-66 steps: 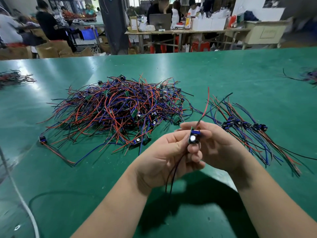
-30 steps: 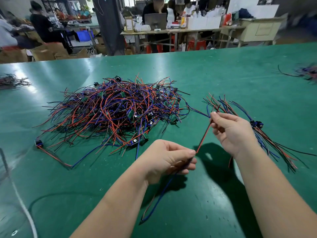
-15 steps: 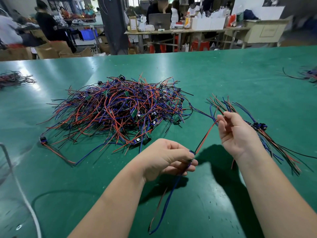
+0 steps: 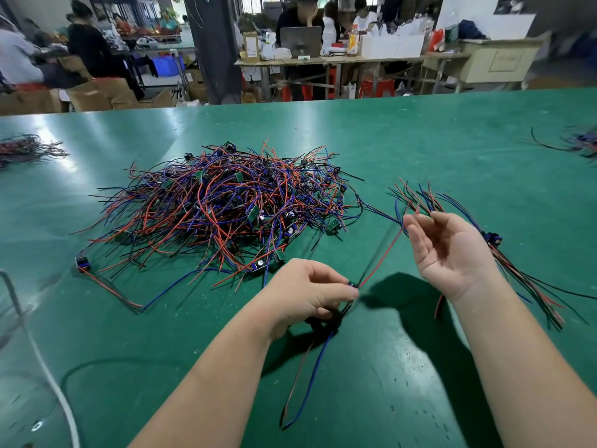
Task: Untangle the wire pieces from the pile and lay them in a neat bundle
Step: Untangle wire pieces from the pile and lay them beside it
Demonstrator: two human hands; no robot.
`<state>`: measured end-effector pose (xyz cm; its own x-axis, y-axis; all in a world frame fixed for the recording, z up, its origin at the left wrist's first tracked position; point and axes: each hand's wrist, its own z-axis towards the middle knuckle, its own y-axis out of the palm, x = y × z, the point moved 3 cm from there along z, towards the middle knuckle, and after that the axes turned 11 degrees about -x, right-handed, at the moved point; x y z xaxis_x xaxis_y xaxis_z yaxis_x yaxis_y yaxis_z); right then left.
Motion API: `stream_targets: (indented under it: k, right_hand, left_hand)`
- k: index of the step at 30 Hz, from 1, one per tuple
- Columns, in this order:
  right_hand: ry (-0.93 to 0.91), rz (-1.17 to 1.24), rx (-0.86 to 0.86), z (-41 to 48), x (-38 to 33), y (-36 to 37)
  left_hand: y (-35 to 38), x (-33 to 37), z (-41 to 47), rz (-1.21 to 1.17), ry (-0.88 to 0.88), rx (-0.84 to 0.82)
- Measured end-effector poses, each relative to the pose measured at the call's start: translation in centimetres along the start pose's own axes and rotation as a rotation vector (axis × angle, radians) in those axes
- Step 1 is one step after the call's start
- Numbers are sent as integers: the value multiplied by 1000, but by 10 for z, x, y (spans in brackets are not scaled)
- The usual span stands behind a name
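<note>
The wire piece point(image 4: 381, 257) is held over the middle of the counter point(image 4: 420, 140), pinched at its small component by the left hand point(image 4: 307, 292), grip clamped on it. Red and black leads slant to 1 o'clock; blue and red ones trail to 6. The right hand point(image 4: 452, 250) hangs just beside the upper ends, fingers apart. The tangled pile point(image 4: 223, 205) lies at 10 o'clock, the laid bundle point(image 4: 492, 238) at 3

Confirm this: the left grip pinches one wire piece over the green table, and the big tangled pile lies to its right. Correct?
Not quite. In the head view the left grip pinches the wire piece over the green table, but the big tangled pile lies to its left; the sorted bundle lies to its right.
</note>
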<state>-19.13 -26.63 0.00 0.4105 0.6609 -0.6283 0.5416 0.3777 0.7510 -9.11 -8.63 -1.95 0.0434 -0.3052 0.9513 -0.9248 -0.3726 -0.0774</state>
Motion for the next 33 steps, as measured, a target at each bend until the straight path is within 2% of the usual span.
stream_targets:
  k: [2, 5, 8, 10, 12, 14, 18, 23, 27, 29, 31, 33]
  right_hand:
    - [13, -41, -41, 0, -1, 1]
    - [40, -394, -63, 0, 7, 4]
    - [91, -741, -288, -9, 28, 17]
    - [107, -717, -439, -17, 40, 26]
    - [69, -564, -479, -19, 45, 33]
    - [35, -426, -431, -17, 45, 35]
    - [45, -459, -378, -13, 45, 31]
    - [121, -390, -430, -12, 47, 30]
    - [141, -320, -461, -16, 40, 33]
    - [129, -249, -466, -16, 35, 34]
    - [144, -113, -550, -16, 29, 33]
    - [186, -60, -736, -19, 25, 34]
  left_hand:
    - [0, 4, 0, -214, 43, -3]
    - [0, 14, 0, -635, 166, -72]
    - [-1, 19, -2, -864, 221, -79]
    - [0, 18, -2, -891, 206, -48]
    - [2, 15, 0, -847, 208, -13]
    - [4, 13, 2, -782, 221, 21]
    - [8, 11, 4, -638, 302, 52]
    - [14, 12, 1, -308, 419, 113]
    - [17, 18, -2, -115, 514, 26]
    - [18, 20, -4, 89, 620, 103]
    - [19, 21, -7, 152, 690, 182]
    - [19, 22, -7, 2, 643, 190]
